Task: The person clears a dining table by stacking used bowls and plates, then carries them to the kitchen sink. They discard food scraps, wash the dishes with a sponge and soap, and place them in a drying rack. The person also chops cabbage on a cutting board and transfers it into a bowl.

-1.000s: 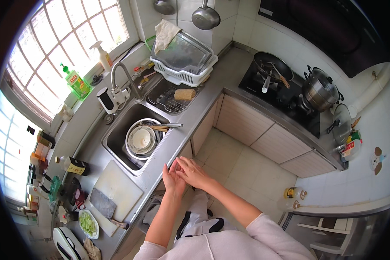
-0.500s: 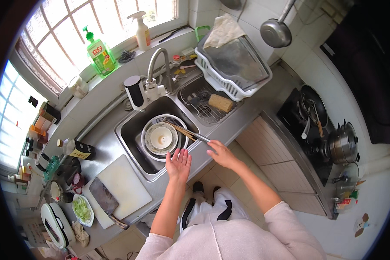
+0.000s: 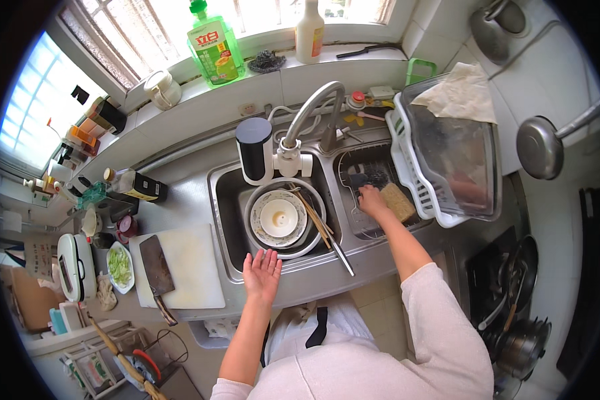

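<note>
My left hand (image 3: 263, 275) is open, palm up, beside the front rim of the left sink basin (image 3: 228, 257). In that basin a metal bowl (image 3: 247, 200) holds stacked bowls, with a small white bowl (image 3: 279, 219) on top. Wooden chopsticks (image 3: 311, 212) and a metal-handled utensil (image 3: 340, 253) lean over the bowl's right side. My right hand (image 3: 375, 202) reaches into the right basin, its fingers bent together by a dark, bristly scrubber (image 3: 375, 175) on the wire rack (image 3: 353, 210). Whatever lies within those fingers is hidden. A yellow sponge (image 3: 398, 202) sits just right of this hand.
The curved faucet (image 3: 313, 110) rises behind the basins. A lidded white basket (image 3: 412, 170) stands at right. On the left are a white cutting board (image 3: 197, 273) with a cleaver (image 3: 156, 267), a plate of chopped greens (image 3: 120, 267) and a dark bottle (image 3: 137, 185).
My right hand has let go of the metal-handled utensil, which rests against the bowl, and has moved into the right basin. The view has swung right; my left hand stays palm up.
</note>
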`<state>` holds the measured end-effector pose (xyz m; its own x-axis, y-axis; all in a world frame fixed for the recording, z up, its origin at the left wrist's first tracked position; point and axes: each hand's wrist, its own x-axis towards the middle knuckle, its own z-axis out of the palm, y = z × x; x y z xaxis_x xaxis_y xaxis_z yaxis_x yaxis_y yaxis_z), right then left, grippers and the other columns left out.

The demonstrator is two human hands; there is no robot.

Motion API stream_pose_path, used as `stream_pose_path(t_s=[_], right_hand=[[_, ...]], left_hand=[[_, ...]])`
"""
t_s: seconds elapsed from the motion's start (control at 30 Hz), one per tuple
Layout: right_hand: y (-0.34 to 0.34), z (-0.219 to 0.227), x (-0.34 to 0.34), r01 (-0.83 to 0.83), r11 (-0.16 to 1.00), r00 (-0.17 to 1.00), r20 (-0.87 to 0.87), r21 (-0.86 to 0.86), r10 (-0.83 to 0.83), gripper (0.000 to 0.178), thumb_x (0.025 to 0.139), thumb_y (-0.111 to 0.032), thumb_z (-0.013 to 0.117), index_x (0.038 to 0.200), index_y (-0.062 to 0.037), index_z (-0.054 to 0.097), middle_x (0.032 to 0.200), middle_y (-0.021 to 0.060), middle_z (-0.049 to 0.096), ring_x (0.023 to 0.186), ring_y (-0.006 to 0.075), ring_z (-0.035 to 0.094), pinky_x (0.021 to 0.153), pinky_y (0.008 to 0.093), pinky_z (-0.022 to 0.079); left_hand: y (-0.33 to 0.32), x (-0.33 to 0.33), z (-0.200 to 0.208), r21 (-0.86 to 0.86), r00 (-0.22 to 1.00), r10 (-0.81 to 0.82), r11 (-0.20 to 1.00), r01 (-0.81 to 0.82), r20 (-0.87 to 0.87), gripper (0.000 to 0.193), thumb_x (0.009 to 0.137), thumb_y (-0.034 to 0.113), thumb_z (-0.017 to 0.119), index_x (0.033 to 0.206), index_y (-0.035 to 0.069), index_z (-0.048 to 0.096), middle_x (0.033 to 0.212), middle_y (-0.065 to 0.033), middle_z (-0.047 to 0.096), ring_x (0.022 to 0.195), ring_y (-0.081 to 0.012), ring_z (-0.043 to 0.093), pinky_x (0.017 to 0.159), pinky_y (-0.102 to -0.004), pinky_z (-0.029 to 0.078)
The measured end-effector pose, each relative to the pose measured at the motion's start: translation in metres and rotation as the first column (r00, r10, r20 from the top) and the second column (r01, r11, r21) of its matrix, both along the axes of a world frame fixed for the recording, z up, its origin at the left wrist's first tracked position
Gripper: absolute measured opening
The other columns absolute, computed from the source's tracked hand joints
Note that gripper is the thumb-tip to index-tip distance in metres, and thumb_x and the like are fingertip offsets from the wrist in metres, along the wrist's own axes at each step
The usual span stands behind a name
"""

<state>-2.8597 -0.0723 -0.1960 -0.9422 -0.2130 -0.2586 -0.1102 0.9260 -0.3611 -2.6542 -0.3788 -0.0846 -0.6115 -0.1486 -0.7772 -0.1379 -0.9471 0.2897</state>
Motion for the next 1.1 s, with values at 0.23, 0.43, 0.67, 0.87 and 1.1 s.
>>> stream_pose_path(t_s=[0.23,0.43,0.67,0.87,1.1], right_hand=[[-0.001,-0.054,-0.051,-0.228,0.933,0.920,-0.252,0.278,0.300,0.035,0.072,-0.005,0.056,0.107,-0.0048,0.055,0.115,0.0132,0.050,0.107,0.0286,0.046,0.087,0.0374,0.041],[0.006,-0.037,-0.065,-0.087,0.995,0.990,-0.110,0.054,0.092,0.022,0.075,-0.011,0.056,0.095,-0.0015,0.058,0.091,0.0137,0.054,0.097,0.0318,0.050,0.080,0.0387,0.044],[-0.037,0.046,-0.009,0.377,0.443,0.926,0.344,-0.813,-0.157,0.018,0.086,-0.013,0.051,0.089,0.0011,0.061,0.075,0.0000,0.061,0.068,0.0075,0.055,0.063,0.0258,0.046],[-0.093,0.085,0.005,0.251,0.456,0.959,0.283,-0.854,0.002,0.030,0.082,-0.013,0.058,0.108,-0.0007,0.052,0.102,0.0074,0.055,0.095,0.0165,0.053,0.081,0.0286,0.043],[-0.026,0.067,-0.113,0.145,0.981,0.957,-0.234,-0.131,-0.173,0.021,0.088,-0.018,0.044,0.100,-0.0029,0.053,0.093,0.0204,0.058,0.087,0.0381,0.054,0.077,0.0457,0.042]], left_hand=[[0.044,-0.043,-0.014,-0.075,0.983,-0.149,0.985,0.157,0.111,0.040,0.088,0.031,0.048,0.118,0.004,0.043,0.117,-0.0110,0.049,0.111,-0.0242,0.048,0.093,-0.0392,0.040],[0.073,-0.078,-0.012,-0.057,0.952,-0.301,0.951,0.304,0.059,0.033,0.090,0.025,0.047,0.115,0.003,0.047,0.118,-0.0089,0.050,0.110,-0.0211,0.049,0.092,-0.0364,0.042],[0.080,-0.105,-0.034,-0.142,0.919,-0.390,0.908,0.394,0.056,0.035,0.089,0.031,0.051,0.114,0.007,0.047,0.115,-0.0056,0.052,0.109,-0.0175,0.050,0.091,-0.0333,0.042],[0.053,-0.129,-0.039,-0.061,0.896,-0.431,0.902,0.427,-0.104,0.027,0.088,0.020,0.053,0.112,0.010,0.046,0.108,-0.0058,0.056,0.100,-0.0197,0.056,0.084,-0.0381,0.050],[0.001,-0.119,-0.047,-0.018,0.988,-0.154,0.988,0.153,-0.033,0.023,0.093,0.011,0.038,0.112,-0.001,0.043,0.112,-0.0138,0.054,0.105,-0.0271,0.054,0.091,-0.0455,0.047]])
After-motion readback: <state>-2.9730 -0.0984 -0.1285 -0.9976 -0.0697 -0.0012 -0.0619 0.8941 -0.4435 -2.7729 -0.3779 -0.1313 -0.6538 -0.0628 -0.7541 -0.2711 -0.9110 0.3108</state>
